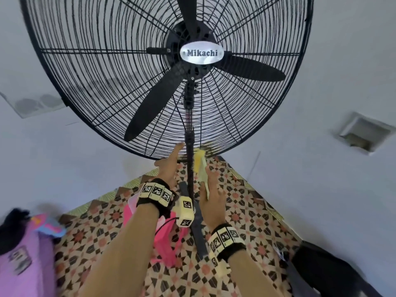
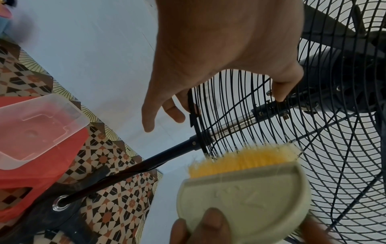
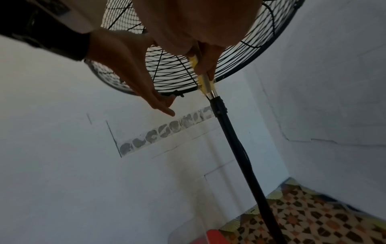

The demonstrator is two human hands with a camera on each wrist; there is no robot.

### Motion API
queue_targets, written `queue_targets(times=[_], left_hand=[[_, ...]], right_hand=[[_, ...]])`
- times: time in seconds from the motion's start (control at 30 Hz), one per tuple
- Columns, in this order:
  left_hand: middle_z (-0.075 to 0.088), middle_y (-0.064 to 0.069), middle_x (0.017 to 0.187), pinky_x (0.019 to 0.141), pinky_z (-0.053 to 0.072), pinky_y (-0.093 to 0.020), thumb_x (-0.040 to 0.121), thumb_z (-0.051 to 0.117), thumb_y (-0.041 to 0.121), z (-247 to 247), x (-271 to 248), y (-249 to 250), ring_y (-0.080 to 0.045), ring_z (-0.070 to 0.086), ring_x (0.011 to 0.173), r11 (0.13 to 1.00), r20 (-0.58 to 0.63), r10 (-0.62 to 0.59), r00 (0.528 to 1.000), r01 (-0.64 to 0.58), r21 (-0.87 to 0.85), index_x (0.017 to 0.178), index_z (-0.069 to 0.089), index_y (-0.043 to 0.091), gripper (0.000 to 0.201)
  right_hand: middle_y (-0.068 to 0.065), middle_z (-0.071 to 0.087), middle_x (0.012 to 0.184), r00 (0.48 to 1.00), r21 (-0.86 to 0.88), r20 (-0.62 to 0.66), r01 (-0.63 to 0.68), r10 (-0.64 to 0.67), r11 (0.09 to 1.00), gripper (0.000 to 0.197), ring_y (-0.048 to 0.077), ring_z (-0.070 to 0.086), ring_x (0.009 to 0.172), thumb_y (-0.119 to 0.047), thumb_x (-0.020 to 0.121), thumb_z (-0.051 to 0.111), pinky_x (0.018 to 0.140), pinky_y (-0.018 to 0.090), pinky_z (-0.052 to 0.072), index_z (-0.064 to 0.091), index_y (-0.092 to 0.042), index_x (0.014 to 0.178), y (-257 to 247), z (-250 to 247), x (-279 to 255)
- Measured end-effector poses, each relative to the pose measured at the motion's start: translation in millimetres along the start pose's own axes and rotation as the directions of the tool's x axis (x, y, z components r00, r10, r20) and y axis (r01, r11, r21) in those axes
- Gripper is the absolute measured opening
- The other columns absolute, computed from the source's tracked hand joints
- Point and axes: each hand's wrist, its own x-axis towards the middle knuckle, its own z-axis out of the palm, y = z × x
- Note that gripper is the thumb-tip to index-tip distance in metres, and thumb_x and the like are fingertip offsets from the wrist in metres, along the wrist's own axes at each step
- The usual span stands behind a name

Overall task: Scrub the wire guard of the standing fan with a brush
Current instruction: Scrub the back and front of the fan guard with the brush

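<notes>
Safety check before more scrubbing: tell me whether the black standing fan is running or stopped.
Stopped. The three black blades show sharp and unblurred behind the black wire guard.

left hand (image 2: 219, 54) touches wire guard (image 2: 240, 118); brush (image 2: 244, 186) bristles against its wires.

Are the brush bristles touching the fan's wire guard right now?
Touching. In the left wrist view the brush bristles press between the wire guard wires at its lower edge.
</notes>
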Motion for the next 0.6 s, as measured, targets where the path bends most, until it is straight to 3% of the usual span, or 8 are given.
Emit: queue_targets(times=[0.1, 0.17, 0.2, 0.27, 0.33, 0.4, 0.5, 0.6], left_hand=[[0.02, 0.02, 0.149, 0.115, 0.035, -0.063, 0.059, 0.083, 0.079, 0.5, -2.9, 0.2, -0.027, 0.064, 0.122, 1.0, 0.004, 0.007, 1.0, -0.007, -0.002, 0.165, -0.005, 0.022, 0.149], [0.022, 0.016, 0.141, 0.114, 0.038, -0.06, 0.059, 0.084, 0.076, 0.8, -6.2, 1.5, -0.028, 0.065, 0.121, 1.0, -0.011, 0.0, 1.0, 0.0, 0.001, 0.164, -0.009, 0.019, 0.152], [0.019, 0.017, 0.135, 0.113, 0.039, -0.06, 0.055, 0.084, 0.077, 0.5, -8.3, 1.9, -0.028, 0.065, 0.12, 1.0, -0.011, -0.001, 1.0, 0.001, 0.009, 0.164, -0.009, 0.017, 0.155], [0.017, 0.019, 0.126, 0.113, 0.04, -0.061, 0.049, 0.082, 0.079, -0.1, -12.9, 2.9, -0.029, 0.065, 0.119, 0.999, -0.005, 0.012, 1.0, -0.012, 0.034, 0.164, -0.006, 0.017, 0.157], [0.016, 0.019, 0.122, 0.112, 0.043, -0.058, 0.056, 0.083, 0.077, -0.7, -11.1, 1.7, -0.03, 0.065, 0.118, 0.999, -0.021, 0.022, 1.0, -0.021, 0.048, 0.165, -0.001, 0.016, 0.151], [0.016, 0.016, 0.123, 0.109, 0.048, -0.055, 0.062, 0.084, 0.075, -1.0, -9.2, 1.7, -0.031, 0.064, 0.119, 0.998, -0.031, 0.035, 0.999, -0.033, 0.06, 0.165, 0.005, 0.015, 0.143], [0.023, 0.012, 0.146, 0.108, 0.05, -0.054, 0.051, 0.084, 0.081, -2.5, -8.1, 3.8, -0.031, 0.06, 0.123, 0.997, -0.012, 0.035, 0.999, -0.034, 0.063, 0.165, 0.014, 0.019, 0.148], [0.021, -0.005, 0.166, 0.116, 0.039, -0.056, 0.062, 0.082, 0.078, -2.0, -8.2, 3.3, -0.034, 0.047, 0.139, 0.999, -0.046, -0.003, 0.999, 0.005, 0.05, 0.165, -0.007, 0.015, 0.15]], right_hand=[[0.006, 0.062, 0.073, 0.998, -0.017, 0.032, -0.061, 0.062, 0.998, 0.045, 0.02, 0.053, 0.059, -0.034, 0.106, 0.046, 0.059, 0.036, 0.046, 0.046, -0.011, 0.144, 1.5, 5.2, 2.0], [0.0, 0.05, 0.062, 0.985, -0.028, 0.084, -0.152, 0.153, 0.988, 0.021, 0.011, 0.042, 0.052, -0.015, 0.104, 0.053, 0.052, 0.022, 0.037, 0.059, 0.003, 0.113, -2.7, 9.3, 10.6], [-0.004, 0.043, 0.059, 0.97, -0.034, 0.125, -0.206, 0.208, 0.978, 0.014, 0.005, 0.037, 0.05, -0.011, 0.102, 0.055, 0.047, 0.015, 0.033, 0.06, 0.0, 0.095, -2.9, 11.9, 16.8], [-0.005, 0.043, 0.058, 0.931, -0.069, 0.187, -0.307, 0.314, 0.949, 0.021, 0.006, 0.039, 0.049, -0.01, 0.101, 0.055, 0.043, 0.014, 0.034, 0.054, -0.006, 0.081, 0.1, 20.9, 29.8], [0.004, 0.054, 0.066, 0.891, -0.056, 0.226, -0.392, 0.394, 0.918, 0.022, 0.017, 0.051, 0.056, -0.014, 0.101, 0.055, 0.045, 0.014, 0.03, 0.055, -0.006, 0.08, 6.2, 30.1, 38.2], [0.008, 0.056, 0.071, 0.883, -0.052, 0.227, -0.41, 0.41, 0.911, 0.026, 0.02, 0.051, 0.059, -0.018, 0.103, 0.053, 0.046, 0.021, 0.031, 0.054, -0.006, 0.079, 7.6, 29.4, 38.7], [0.003, 0.056, 0.067, 0.937, -0.001, 0.144, -0.321, 0.318, 0.947, 0.033, 0.014, 0.047, 0.053, -0.028, 0.106, 0.051, 0.047, 0.019, 0.029, 0.055, -0.009, 0.079, 4.6, 19.1, 19.8], [-0.002, 0.052, 0.063, 0.956, 0.077, 0.058, -0.291, 0.287, 0.954, 0.034, 0.006, 0.043, 0.049, -0.029, 0.107, 0.052, 0.044, 0.014, 0.033, 0.056, -0.01, 0.079, -1.8, 10.5, -0.2]])
